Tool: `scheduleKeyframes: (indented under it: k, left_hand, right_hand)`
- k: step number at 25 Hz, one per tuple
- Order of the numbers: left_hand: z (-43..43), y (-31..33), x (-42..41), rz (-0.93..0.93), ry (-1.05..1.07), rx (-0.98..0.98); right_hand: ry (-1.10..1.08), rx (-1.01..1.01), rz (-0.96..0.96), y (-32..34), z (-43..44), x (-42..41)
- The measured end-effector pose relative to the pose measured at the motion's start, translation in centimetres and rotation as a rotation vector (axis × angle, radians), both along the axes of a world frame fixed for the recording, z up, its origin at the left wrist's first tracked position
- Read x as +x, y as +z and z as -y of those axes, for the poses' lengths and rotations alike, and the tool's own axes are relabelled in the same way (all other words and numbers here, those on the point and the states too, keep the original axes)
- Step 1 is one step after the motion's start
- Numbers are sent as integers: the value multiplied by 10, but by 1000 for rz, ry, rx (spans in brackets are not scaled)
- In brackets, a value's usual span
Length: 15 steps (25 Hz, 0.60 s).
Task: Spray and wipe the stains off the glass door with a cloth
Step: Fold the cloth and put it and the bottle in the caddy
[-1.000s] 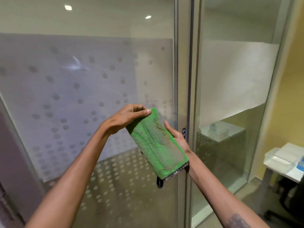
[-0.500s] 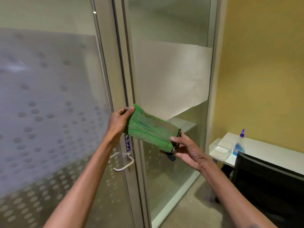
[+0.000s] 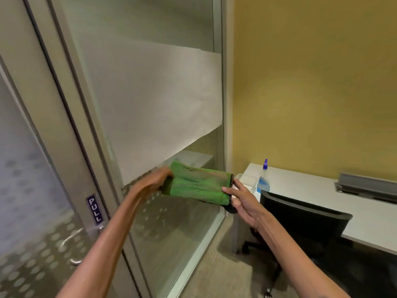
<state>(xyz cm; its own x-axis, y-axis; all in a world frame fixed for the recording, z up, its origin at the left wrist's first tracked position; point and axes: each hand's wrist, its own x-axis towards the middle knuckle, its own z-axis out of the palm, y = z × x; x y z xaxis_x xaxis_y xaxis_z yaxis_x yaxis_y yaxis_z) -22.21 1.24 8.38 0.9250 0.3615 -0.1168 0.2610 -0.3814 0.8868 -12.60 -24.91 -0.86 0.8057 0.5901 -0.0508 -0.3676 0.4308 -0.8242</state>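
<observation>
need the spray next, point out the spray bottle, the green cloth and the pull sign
spray bottle [image 3: 263, 184], head view, on its blue lower body
green cloth [image 3: 197, 186], head view, on its middle
pull sign [image 3: 94, 209], head view, on its lettering

A blue sign [image 3: 94, 208] on the door frame [image 3: 64, 134] reads "PULL"

A folded green microfibre cloth [image 3: 197, 188] with dark edging lies stretched flat, level with the frosted, dotted glass door's [image 3: 28, 190] handle; a blue-liquid spray bottle [image 3: 263, 179] stands upright right of it.

Both hands hold a folded green cloth [image 3: 198, 188]: left hand [image 3: 155, 182] at nine o'clock, right hand [image 3: 241, 200] at three.
</observation>
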Motion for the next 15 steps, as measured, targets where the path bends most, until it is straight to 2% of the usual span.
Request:
scheduleKeyframes:
  k: [2, 6, 12, 15]
  left_hand:
    - [7, -13, 47, 1, -62, 0]
    - [10, -33, 143, 109, -8, -60]
    - [2, -66, 285, 158, -6, -20]
    - [1, -81, 342, 151, -30, -67]
  right_hand:
    - [-76, -72, 1, -8, 14, 34]
    - [-182, -172, -6, -15, 25, 111]
    - [-368, -352, -17, -24, 7, 232]
    - [-453, -400, -44, -37, 1, 278]
